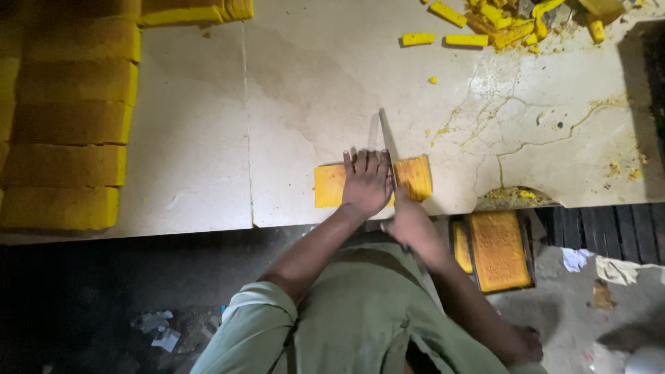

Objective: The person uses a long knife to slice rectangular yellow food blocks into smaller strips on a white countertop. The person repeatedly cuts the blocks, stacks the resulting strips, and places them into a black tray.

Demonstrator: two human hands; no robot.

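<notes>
A flat yellow-orange slab (331, 185) lies near the front edge of a pale stone counter (291, 90). My left hand (367, 181) presses flat on the middle of the slab, fingers spread. My right hand (409, 223) grips the handle of a long knife (386, 135) just off the counter's edge. The blade runs away from me across the slab, beside my left fingers, and parts off the slab's right piece (417, 176).
Thick yellow-brown slabs (69, 125) are lined up along the counter's left side. Cut yellow sticks and crumbs (485, 28) lie at the far right. The counter is cracked at the right (526, 131). A tray holding another slab (497, 251) sits below the edge.
</notes>
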